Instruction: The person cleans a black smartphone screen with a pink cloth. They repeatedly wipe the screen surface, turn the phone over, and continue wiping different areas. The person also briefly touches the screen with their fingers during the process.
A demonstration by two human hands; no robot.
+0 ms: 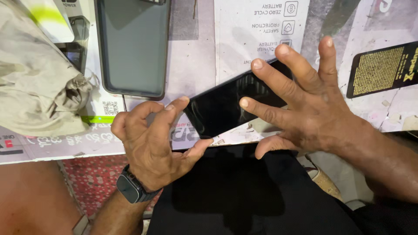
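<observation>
A black smartphone (220, 106) with a dark glossy screen lies tilted at the near edge of the work surface. My left hand (152, 141), with a dark smartwatch (130, 188) on its wrist, pinches the phone's near left corner between thumb and forefinger. My right hand (300, 109) is spread over the phone's right half, with fingertips resting on the screen and the thumb under its lower edge.
A second phone (133, 45) with a grey screen lies flat at the back left. A crumpled beige cloth (37, 74) sits at far left. Printed cardboard sheets (257, 26) cover the table, and a black and gold label (383, 67) lies at right. My dark-clothed lap is below.
</observation>
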